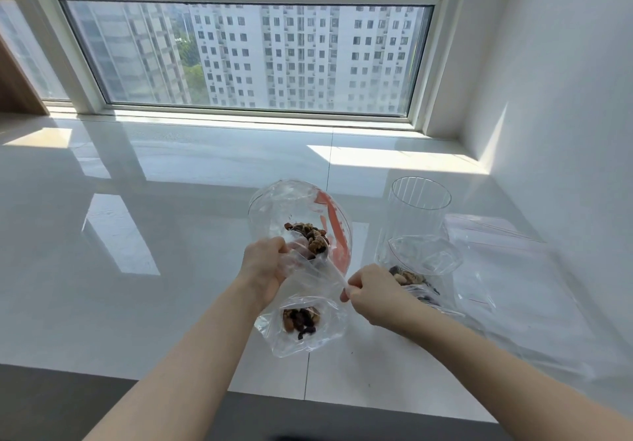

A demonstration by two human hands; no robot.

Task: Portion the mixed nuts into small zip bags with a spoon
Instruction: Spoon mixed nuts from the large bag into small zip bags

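Observation:
My left hand (265,269) grips crumpled clear plastic at the middle of the view. Above it a clear bag (274,207) gapes open, with an orange-red strip down its right side and mixed nuts (310,236) inside. Below my left hand hangs a small clear bag (308,341) holding a clump of nuts (301,320). My right hand (375,295) pinches a pale stretched edge of the plastic between the two hands. I cannot make out a spoon.
A ribbed clear cup (420,200) stands to the right on the glossy white sill (171,235). In front of it an open small zip bag (424,255) holds nuts. Flat zip bags (503,259) lie further right, by the wall.

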